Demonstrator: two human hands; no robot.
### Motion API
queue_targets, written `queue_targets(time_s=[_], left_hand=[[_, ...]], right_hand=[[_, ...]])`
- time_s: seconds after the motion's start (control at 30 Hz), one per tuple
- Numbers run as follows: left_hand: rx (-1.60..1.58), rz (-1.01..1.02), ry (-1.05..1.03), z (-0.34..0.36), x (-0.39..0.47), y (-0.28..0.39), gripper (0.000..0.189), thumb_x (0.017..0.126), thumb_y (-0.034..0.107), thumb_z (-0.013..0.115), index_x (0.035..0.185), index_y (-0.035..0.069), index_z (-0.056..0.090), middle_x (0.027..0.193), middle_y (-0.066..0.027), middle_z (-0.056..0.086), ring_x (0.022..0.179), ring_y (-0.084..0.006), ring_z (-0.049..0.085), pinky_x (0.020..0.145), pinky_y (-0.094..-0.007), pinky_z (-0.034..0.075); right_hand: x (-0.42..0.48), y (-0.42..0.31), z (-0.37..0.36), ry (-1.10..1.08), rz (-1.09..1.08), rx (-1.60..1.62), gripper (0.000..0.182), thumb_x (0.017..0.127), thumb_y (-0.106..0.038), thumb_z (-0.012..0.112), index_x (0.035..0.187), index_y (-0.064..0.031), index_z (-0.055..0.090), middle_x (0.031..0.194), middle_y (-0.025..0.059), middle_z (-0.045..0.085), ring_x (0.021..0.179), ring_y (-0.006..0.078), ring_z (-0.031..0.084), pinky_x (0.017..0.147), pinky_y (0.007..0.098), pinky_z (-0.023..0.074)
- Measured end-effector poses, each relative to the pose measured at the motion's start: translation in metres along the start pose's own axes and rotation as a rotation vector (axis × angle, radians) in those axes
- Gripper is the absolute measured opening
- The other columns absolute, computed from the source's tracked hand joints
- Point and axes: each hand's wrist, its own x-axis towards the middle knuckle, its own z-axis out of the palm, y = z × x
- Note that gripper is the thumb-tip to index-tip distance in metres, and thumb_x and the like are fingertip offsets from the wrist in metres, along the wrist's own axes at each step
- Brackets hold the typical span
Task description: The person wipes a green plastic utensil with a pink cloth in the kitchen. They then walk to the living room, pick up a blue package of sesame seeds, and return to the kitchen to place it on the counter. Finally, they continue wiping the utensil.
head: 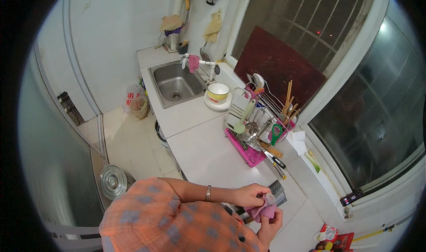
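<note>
A pink cloth [258, 213] is bunched between my two hands above the white counter [199, 152]. My left hand [251, 194], with a metal bracelet at its wrist, grips the upper side of it. Lower down, my right hand [271, 223] pinches the cloth's near edge. A small whitish, translucent item [270, 198] pokes out of the cloth's top; what it is cannot be made out. Broad metal blades [281, 193], apparently of kitchen knives, lie on the counter just beyond my hands. Dark handles partly show beneath the cloth and my left forearm.
A dish rack with a pink tray [244, 152] holds a grater [238, 107], ladles and green scissors [276, 134]. Farther back stand a bowl [218, 93] on plates and a steel sink [178, 80]. Red packets [342, 242] and jars sit at lower right. A lidded metal pot [113, 182] stands at left.
</note>
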Motion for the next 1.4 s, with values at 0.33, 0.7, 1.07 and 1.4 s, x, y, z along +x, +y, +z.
queue_targets(time_s=[0.33, 0.7, 1.07, 1.4], left_hand=[[0.054, -0.173, -0.116, 0.002, 0.015, 0.020, 0.030, 0.079, 0.001, 0.053, 0.109, 0.003, 0.053, 0.087, -0.0019, 0.058, 0.074, -0.0064, 0.054, 0.058, -0.0221, 0.046], [-0.044, -0.294, -0.053, 0.011, 0.048, 0.009, 0.012, 0.079, 0.001, 0.059, 0.090, 0.001, 0.055, 0.082, -0.0022, 0.060, 0.073, -0.0068, 0.056, 0.061, -0.0204, 0.047], [-0.003, -0.282, 0.078, 0.007, 0.035, -0.004, 0.012, 0.076, -0.001, 0.047, 0.086, 0.000, 0.055, 0.075, -0.0053, 0.059, 0.060, -0.0093, 0.055, 0.053, -0.0211, 0.046], [0.001, -0.184, -0.003, 0.005, 0.032, 0.012, 0.022, 0.078, 0.004, 0.063, 0.098, 0.004, 0.054, 0.090, -0.0018, 0.059, 0.075, -0.0078, 0.056, 0.059, -0.0213, 0.045]], right_hand=[[0.001, 0.000, -0.017, 0.032, 0.036, -0.006, 0.026, 0.077, -0.001, 0.063, 0.102, -0.0007, 0.054, 0.091, 0.0051, 0.058, 0.080, 0.0117, 0.056, 0.070, 0.0239, 0.0466], [0.013, 0.011, -0.035, -0.009, -0.068, -0.032, 0.021, 0.082, -0.011, 0.061, 0.099, -0.0007, 0.053, 0.087, 0.0090, 0.055, 0.081, 0.0151, 0.054, 0.071, 0.0288, 0.0446], [0.007, -0.013, -0.039, -0.163, -0.001, 0.002, 0.021, 0.087, -0.011, 0.057, 0.105, -0.0010, 0.051, 0.088, 0.0041, 0.056, 0.077, 0.0089, 0.051, 0.069, 0.0248, 0.0423], [0.000, -0.004, -0.032, -0.128, -0.062, 0.214, 0.028, 0.088, -0.009, 0.054, 0.113, 0.0001, 0.049, 0.102, 0.0094, 0.058, 0.094, 0.0159, 0.056, 0.080, 0.0302, 0.0454]])
